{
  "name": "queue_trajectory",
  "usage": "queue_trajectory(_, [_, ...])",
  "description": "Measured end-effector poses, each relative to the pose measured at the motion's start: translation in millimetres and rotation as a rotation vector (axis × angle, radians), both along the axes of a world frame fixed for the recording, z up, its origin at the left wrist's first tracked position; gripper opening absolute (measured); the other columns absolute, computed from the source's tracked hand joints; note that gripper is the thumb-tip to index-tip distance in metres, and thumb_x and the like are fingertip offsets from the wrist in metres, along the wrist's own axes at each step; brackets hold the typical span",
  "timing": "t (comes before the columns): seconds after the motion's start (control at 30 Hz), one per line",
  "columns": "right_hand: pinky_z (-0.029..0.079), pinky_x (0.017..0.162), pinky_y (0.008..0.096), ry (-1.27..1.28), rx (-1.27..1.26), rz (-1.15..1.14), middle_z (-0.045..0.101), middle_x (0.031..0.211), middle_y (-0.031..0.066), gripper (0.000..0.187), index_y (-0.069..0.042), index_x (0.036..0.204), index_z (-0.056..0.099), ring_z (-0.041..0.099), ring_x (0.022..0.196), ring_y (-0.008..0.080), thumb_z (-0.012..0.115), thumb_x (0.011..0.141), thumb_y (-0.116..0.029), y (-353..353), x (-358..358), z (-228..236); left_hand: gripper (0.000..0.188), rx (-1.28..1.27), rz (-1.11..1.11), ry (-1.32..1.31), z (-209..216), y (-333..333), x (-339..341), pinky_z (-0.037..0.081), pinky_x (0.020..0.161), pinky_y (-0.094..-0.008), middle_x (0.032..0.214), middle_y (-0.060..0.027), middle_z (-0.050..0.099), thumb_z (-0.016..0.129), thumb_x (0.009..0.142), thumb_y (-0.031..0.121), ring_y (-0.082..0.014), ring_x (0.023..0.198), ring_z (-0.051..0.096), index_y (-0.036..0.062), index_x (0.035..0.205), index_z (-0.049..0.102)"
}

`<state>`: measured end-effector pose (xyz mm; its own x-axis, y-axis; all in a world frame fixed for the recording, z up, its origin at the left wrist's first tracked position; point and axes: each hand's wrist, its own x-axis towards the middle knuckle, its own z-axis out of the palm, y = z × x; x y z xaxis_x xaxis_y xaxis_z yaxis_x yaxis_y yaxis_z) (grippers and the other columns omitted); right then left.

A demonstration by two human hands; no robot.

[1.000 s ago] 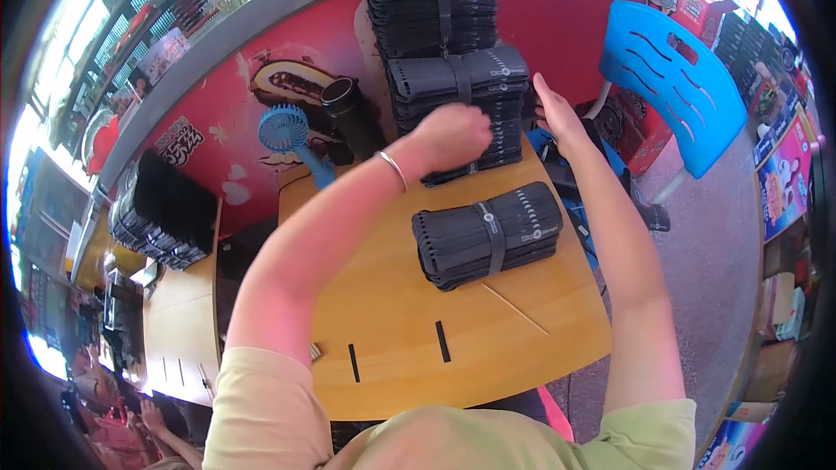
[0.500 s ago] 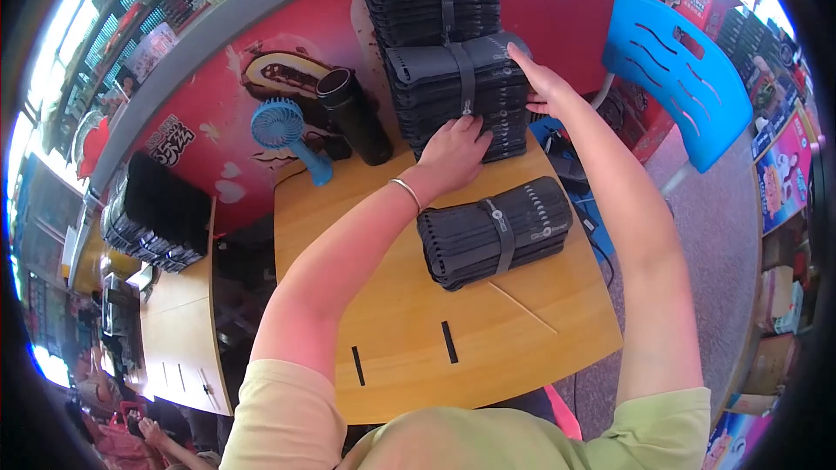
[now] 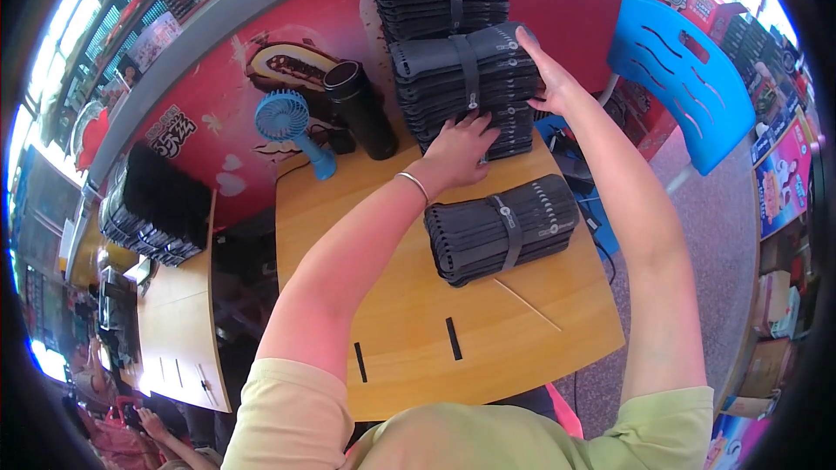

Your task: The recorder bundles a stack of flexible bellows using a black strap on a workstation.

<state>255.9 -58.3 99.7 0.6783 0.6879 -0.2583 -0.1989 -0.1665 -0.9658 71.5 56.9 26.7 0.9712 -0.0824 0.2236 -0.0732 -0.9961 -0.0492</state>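
Observation:
Bundles of black folded fabric, bound with grey straps, are piled at the table's far end. My left hand rests with fingers apart against the front of the nearer pile, just below its strap. Along that pile's right side lies my right hand, thumb stretched up by the top corner and fingers lower down; some fingertips are hidden. Behind it rises another strapped pile. A separate strapped bundle lies on the table nearer me, apart from both hands.
On the wooden table are a thin stick and two black strips. A blue fan and black tumbler stand left of the piles. Right is a blue chair; left, another table carries black bundles.
My right thumb has slid slightly farther up by the top corner of the nearer pile. My left hand stays at its front. The whole view has shifted a little.

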Motion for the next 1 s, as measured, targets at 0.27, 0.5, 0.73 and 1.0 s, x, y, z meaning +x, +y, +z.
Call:
queue_trajectory(0.27, [0.018,0.111,0.047,0.074,0.124,-0.033,0.044,0.141,0.0148,0.116,-0.01,0.142,0.04,0.033,0.135,0.0282,0.068,0.056,-0.083,0,-13,0,0.078,-0.097,0.061,-0.014,5,-6,1,0.038,0.104,-0.0478,0.141,-0.0262,0.04,0.071,0.073,0.038,-0.0391,0.127,0.045,0.0053,0.138,0.043])
queue_trajectory(0.5, [0.017,0.11,0.0533,0.226,0.18,-0.002,0.05,0.134,0.0108,0.096,-0.013,0.132,0.05,0.037,0.131,0.0277,0.07,0.062,-0.077,-3,-24,5,0.077,-0.05,0.0,-0.072,-7,3,4,0.039,0.104,-0.0476,0.141,-0.027,0.041,0.07,0.073,0.041,-0.04,0.123,0.048,0.0059,0.136,0.045])
queue_trajectory(0.73, [0.025,0.107,0.0595,0.328,0.325,0.014,0.05,0.135,0.0117,0.083,-0.014,0.131,0.05,0.043,0.127,0.0299,0.075,0.068,-0.061,-7,-36,-3,0.07,-0.018,0.052,0.055,0,-1,5,0.039,0.103,-0.0473,0.141,-0.0236,0.042,0.068,0.074,0.04,-0.0356,0.128,0.044,0.0075,0.133,0.049])
queue_trajectory(1.0, [0.019,0.109,0.059,0.425,0.357,-0.018,0.049,0.136,0.0133,0.079,-0.014,0.132,0.05,0.04,0.129,0.0328,0.071,0.071,-0.059,-6,-38,-10,0.064,0.053,0.012,-0.022,-3,11,-16,0.038,0.104,-0.0454,0.141,-0.016,0.043,0.068,0.078,0.027,-0.0311,0.132,0.041,0.0091,0.135,0.046])
